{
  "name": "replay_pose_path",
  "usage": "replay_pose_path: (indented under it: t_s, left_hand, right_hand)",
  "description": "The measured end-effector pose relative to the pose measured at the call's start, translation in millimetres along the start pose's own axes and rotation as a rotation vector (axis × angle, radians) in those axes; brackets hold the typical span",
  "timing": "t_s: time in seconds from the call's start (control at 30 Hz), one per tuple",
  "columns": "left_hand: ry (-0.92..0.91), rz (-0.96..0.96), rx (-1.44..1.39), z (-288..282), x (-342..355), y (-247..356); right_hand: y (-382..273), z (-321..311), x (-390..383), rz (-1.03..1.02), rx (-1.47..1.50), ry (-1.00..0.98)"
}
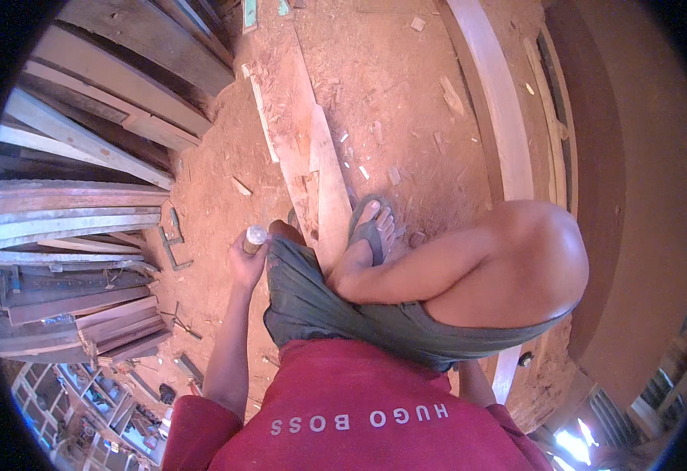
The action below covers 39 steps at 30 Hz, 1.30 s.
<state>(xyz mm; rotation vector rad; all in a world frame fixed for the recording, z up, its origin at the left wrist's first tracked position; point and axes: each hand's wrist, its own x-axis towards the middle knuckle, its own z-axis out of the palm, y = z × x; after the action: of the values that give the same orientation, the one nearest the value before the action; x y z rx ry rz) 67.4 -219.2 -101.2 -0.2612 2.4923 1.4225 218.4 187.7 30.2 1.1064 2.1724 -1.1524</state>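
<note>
My left hand (247, 263) is closed around a short round wooden handle (255, 239) with a pale, worn end that points up. Whatever is below my fist cannot be made out. It is held just left of my knee and the dark green shorts (304, 290). Of my right arm only a piece of forearm (475, 383) shows beside the shirt; the hand is hidden behind my raised leg. Between my legs a flat wooden board (329, 196) lies on the ground, with my sandalled foot (371, 231) at its right edge.
Stacked planks (84, 204) line the left side. A long pale beam (504, 102) runs along the right, with a big brown panel (641, 173) beyond it. Wood chips (451, 96) litter the dirt floor. Dark metal clamp-like pieces (172, 243) lie near the planks, and cluttered shelves (112, 404) stand lower left.
</note>
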Motion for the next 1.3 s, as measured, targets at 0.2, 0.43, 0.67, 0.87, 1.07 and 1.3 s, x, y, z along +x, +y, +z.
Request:
replay_pose_path:
  t_s: [0.2,0.43,0.67,0.87,1.07,1.3]
  left_hand:
    - [0.282,0.009,-0.293,17.1,-16.3,7.4]
    - [0.333,0.172,-0.371,7.0,-8.0,107.4]
    - [0.349,0.439,-0.81,19.5,25.2,175.0]
    - [0.147,0.435,-0.935,37.4,47.1,195.6]
    - [0.155,0.517,-0.998,52.2,62.3,183.2]
    - [0.192,0.39,-0.94,74.1,85.8,179.1]
  right_hand:
    - [92.5,0.3,-12.6,0.117,0.07,-0.011]
    - [137.1,-17.9,-40.4,0.136,0.133,0.03]
    - [107.0,-125.3,-59.7,-0.24,-0.108,0.526]
    - [-41.1,-161.9,-83.7,-0.488,0.928,0.69]
    - [-132.9,-93.9,-43.6,-0.484,1.228,0.277]
    - [-171.3,26.3,24.0,-0.154,0.968,-0.301]
